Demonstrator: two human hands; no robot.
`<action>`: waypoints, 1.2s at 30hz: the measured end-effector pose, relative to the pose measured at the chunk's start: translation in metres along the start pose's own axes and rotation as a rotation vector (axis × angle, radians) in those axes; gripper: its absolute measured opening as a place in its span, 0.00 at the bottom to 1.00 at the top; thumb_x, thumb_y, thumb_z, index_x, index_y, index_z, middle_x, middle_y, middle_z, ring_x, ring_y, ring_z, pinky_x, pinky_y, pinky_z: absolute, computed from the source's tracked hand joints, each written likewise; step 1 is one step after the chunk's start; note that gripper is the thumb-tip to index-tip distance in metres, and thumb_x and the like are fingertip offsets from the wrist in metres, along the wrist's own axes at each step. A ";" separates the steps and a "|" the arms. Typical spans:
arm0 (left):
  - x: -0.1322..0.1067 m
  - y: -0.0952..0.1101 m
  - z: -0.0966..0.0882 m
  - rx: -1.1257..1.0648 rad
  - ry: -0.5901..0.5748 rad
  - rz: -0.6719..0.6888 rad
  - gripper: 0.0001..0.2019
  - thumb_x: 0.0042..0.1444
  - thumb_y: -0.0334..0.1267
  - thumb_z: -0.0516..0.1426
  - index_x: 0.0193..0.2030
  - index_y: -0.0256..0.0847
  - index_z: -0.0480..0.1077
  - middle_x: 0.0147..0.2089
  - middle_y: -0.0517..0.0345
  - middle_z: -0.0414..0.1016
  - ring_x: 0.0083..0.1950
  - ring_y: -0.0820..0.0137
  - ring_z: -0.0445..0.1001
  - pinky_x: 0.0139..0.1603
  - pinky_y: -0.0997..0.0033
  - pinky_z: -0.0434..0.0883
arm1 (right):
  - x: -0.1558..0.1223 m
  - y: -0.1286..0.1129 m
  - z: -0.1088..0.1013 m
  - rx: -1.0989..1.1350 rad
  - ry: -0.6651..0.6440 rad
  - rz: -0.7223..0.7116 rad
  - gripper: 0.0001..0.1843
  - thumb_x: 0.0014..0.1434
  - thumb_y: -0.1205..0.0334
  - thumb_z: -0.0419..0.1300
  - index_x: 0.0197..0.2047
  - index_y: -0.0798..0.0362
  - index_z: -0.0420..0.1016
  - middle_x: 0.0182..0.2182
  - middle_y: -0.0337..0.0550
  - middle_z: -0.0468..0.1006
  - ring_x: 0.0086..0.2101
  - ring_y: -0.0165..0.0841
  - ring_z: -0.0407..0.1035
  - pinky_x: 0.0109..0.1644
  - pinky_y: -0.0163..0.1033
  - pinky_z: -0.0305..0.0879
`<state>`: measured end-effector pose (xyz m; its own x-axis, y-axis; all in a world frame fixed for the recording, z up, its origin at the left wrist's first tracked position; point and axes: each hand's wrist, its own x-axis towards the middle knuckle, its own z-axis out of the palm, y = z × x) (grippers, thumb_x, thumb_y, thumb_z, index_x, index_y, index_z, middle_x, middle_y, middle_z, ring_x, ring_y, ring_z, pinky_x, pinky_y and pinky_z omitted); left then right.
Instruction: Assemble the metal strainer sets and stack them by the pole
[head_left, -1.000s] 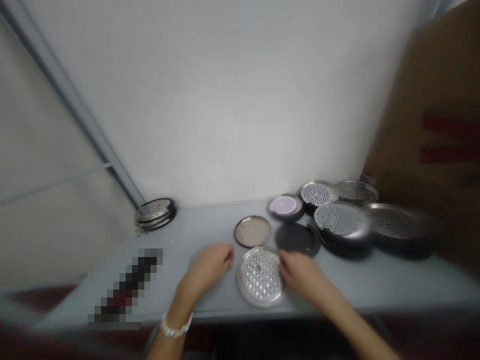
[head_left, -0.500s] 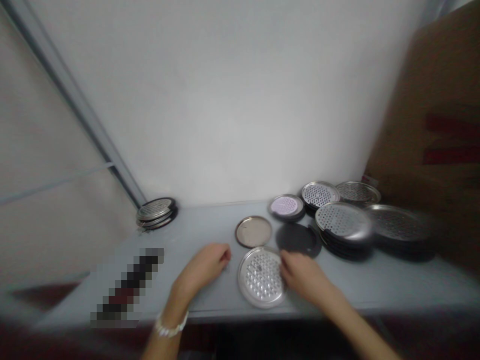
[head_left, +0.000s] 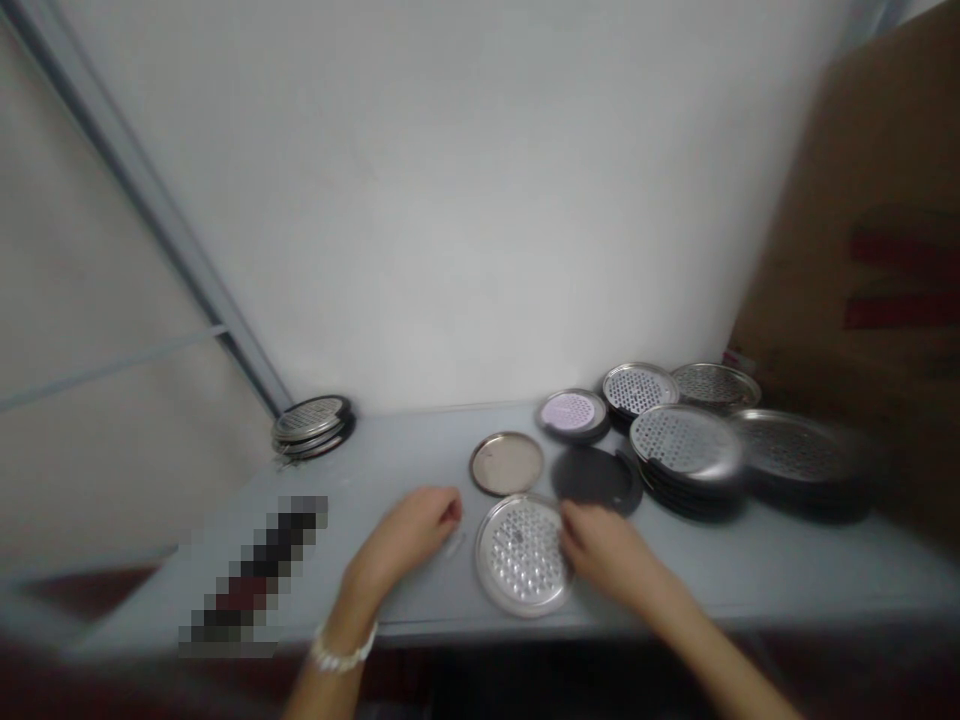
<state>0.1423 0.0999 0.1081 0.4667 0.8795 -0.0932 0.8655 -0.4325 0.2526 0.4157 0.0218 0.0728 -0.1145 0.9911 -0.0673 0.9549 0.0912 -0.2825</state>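
Observation:
A round metal grater disc (head_left: 523,555) with raised holes lies near the table's front edge. My right hand (head_left: 604,545) is closed at its right rim, thumb and fingers pinching there. To the left of the disc, apart from it, my left hand (head_left: 416,525) is curled closed; whatever its fingers hold is hidden. A small clear sliver (head_left: 455,543) shows just below those fingertips, too faint to name. Behind the grater disc lies a plain round metal plate (head_left: 508,463). A black round base (head_left: 598,480) rests behind my right hand.
Stacked grater discs on black bases (head_left: 686,450) fill the right side, with a lilac-centred one (head_left: 574,412) by the wall. Another small stack (head_left: 313,425) stands at the far left. A cardboard box (head_left: 862,250) rises on the right. A blurred-out patch (head_left: 255,575) covers the left front.
Both hands stay almost where they were, as does the grater disc. The small clear sliver below my left fingertips shows more plainly now.

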 end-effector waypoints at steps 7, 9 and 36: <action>0.004 -0.030 -0.005 0.160 0.066 -0.255 0.07 0.57 0.30 0.56 0.41 0.41 0.74 0.43 0.49 0.81 0.45 0.61 0.76 0.41 0.68 0.62 | -0.001 0.000 -0.003 0.006 -0.019 -0.002 0.09 0.70 0.63 0.53 0.46 0.53 0.73 0.44 0.54 0.82 0.44 0.46 0.78 0.39 0.39 0.58; 0.006 -0.044 -0.006 0.161 0.057 -0.300 0.07 0.55 0.31 0.59 0.41 0.40 0.74 0.44 0.50 0.81 0.44 0.62 0.77 0.41 0.68 0.63 | -0.002 0.001 -0.004 0.014 -0.014 -0.009 0.08 0.70 0.63 0.53 0.45 0.53 0.73 0.43 0.53 0.83 0.43 0.45 0.78 0.38 0.39 0.57; 0.010 -0.081 -0.006 0.083 0.026 -0.328 0.06 0.53 0.32 0.62 0.39 0.41 0.75 0.40 0.54 0.81 0.43 0.64 0.77 0.41 0.71 0.64 | -0.001 0.005 -0.004 0.113 -0.020 -0.024 0.09 0.68 0.68 0.53 0.43 0.53 0.76 0.41 0.50 0.82 0.41 0.40 0.76 0.39 0.37 0.56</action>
<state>0.0763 0.1451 0.0920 0.1566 0.9789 -0.1316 0.9812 -0.1389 0.1341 0.4222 0.0215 0.0756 -0.1438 0.9865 -0.0778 0.9149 0.1026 -0.3903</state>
